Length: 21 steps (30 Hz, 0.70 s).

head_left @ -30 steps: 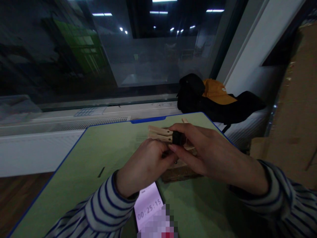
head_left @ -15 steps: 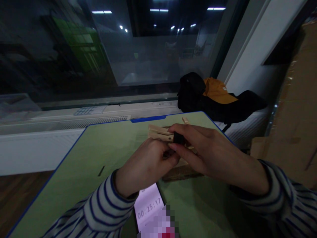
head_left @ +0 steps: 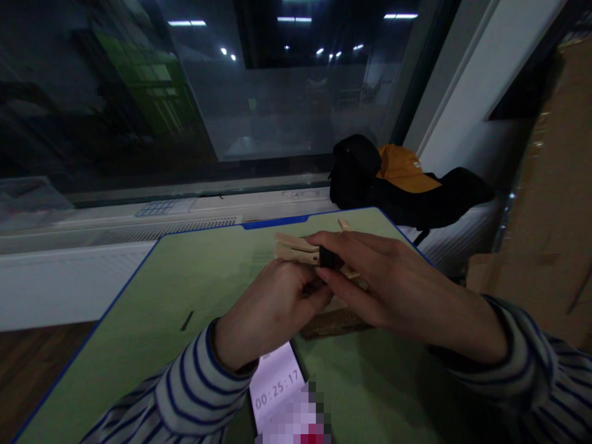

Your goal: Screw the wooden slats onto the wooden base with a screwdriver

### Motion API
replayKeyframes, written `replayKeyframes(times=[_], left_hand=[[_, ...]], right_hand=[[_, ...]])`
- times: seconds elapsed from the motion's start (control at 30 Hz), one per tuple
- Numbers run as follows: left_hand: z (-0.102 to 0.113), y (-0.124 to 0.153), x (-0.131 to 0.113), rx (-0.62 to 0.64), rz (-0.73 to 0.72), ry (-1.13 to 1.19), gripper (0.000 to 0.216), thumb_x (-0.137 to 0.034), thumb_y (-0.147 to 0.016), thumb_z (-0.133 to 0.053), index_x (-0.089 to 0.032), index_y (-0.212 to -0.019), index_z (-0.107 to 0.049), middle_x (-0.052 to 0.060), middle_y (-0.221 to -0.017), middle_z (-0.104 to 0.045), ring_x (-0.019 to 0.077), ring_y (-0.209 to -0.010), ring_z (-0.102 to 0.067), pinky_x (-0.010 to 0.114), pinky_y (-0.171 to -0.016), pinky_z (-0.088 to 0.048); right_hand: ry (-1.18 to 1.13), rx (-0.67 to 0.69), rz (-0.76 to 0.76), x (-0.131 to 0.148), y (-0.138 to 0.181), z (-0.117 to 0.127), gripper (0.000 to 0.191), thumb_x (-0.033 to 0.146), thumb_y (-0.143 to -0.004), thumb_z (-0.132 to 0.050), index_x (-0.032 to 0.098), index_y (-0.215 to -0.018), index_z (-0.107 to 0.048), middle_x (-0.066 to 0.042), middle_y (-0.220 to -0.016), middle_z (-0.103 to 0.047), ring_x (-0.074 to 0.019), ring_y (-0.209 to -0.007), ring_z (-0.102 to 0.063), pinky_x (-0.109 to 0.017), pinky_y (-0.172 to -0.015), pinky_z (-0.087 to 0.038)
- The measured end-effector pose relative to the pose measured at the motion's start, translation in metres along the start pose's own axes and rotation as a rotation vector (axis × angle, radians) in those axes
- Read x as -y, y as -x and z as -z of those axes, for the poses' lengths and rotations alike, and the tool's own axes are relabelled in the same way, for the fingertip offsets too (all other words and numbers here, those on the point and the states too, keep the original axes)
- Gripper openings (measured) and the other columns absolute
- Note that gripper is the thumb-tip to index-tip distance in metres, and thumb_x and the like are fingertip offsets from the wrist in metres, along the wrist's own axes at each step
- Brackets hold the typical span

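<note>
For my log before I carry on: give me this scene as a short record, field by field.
Left hand: left hand, against the lower side of the wooden piece; fingertips partly hidden
Right hand: right hand, thumb and finger pinching the black part at the wooden piece's right end
Below hands: brown slab, mostly covered
Surface: green tabletop, blue edge
Phone: phone on the tabletop near the left sleeve, showing 00:25:17; lower part pixelated
Beyond the tabletop: orange cap on a black bundle

Orange cap [head_left: 403, 168] beside black cap [head_left: 358, 153]
</note>
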<state>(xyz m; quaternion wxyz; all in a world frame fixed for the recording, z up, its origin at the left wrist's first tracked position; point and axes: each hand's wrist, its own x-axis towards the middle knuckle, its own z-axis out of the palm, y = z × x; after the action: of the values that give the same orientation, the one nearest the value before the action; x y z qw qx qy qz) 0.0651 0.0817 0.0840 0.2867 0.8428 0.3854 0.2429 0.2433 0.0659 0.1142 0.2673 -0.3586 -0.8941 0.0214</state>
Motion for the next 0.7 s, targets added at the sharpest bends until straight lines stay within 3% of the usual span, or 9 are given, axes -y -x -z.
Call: replayKeyframes(times=[0.13,0.4,0.7], left_hand=[[0.0004,-0.0003,-0.003,-0.025,0.032,-0.032,0.018,-0.019,-0.085,-0.057,-0.017,-0.069,-0.066,-0.001,-0.07,-0.07,0.0124,-0.061,-0.063,0.024,-0.056,-0.039],[0.0019,-0.0023,-0.0042,0.011,0.015,0.051,0.021,-0.018,-0.088,-0.052,-0.017,-0.074,-0.067,0.0,-0.08,-0.071,0.0134,-0.074,-0.064,0.025,-0.066,-0.042],[0.0033,-0.0002,-0.0032,0.044,0.048,0.015,0.02,-0.017,-0.087,-0.052,-0.017,-0.074,-0.067,-0.001,-0.076,-0.07,0.013,-0.069,-0.064,0.024,-0.062,-0.042]], right_hand=[[0.009,-0.023,-0.003,0.0,0.0001,-0.0004,0.038,0.021,-0.091,-0.051,0.01,-0.127,-0.049,-0.01,-0.113,-0.067,-0.0164,-0.098,-0.064,-0.028,-0.082,-0.052],[0.037,-0.073,0.013,-0.0022,-0.0006,-0.0035,0.036,0.021,-0.09,-0.054,0.01,-0.124,-0.049,-0.009,-0.11,-0.068,-0.0171,-0.095,-0.065,-0.028,-0.081,-0.052],[0.002,-0.037,0.015,-0.0023,0.0016,-0.0017,0.039,0.021,-0.09,-0.051,0.013,-0.129,-0.048,-0.007,-0.114,-0.066,-0.0142,-0.098,-0.063,-0.024,-0.082,-0.05]])
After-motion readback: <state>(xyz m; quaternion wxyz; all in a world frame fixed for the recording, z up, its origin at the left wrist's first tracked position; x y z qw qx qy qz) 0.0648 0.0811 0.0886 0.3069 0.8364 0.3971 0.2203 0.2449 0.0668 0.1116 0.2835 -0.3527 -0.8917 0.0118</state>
